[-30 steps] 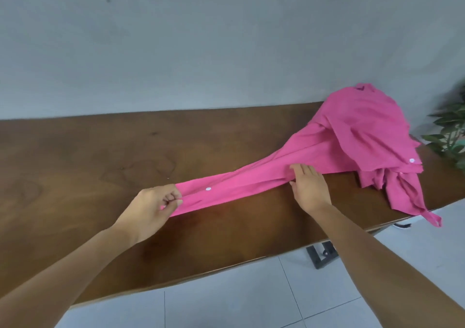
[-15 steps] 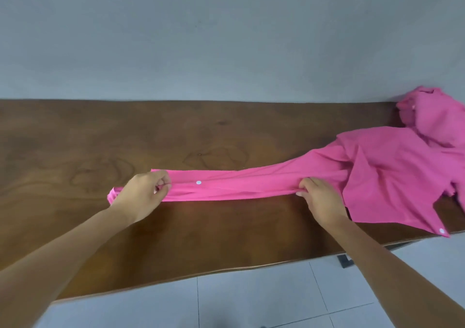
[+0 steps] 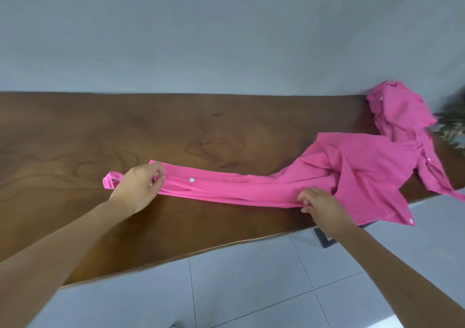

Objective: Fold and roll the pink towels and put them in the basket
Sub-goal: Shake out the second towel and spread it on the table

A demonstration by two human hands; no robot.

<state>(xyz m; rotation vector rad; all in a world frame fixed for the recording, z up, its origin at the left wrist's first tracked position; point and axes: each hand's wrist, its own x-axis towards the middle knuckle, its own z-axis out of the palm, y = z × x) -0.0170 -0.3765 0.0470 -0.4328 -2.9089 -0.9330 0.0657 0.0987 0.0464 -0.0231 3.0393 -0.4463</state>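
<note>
A pink cloth (image 3: 251, 189) with white snap buttons lies stretched in a long band across the wooden table (image 3: 125, 138). My left hand (image 3: 141, 186) grips the band near its left end, and a short tail sticks out past my fingers. My right hand (image 3: 319, 201) pinches the band's near edge where it widens into a loose sheet. A second crumpled pink cloth (image 3: 400, 108) is heaped at the table's far right against the wall. No basket is in view.
A grey wall runs behind the table. Grey floor tiles (image 3: 251, 290) lie below the table's front edge, with a dark table foot (image 3: 324, 238) showing. Green plant leaves (image 3: 453, 126) stand at the far right.
Both hands have dragged the pink cloth leftward along the table, pulling it out of the heap and into a longer band. The view has swung left.
</note>
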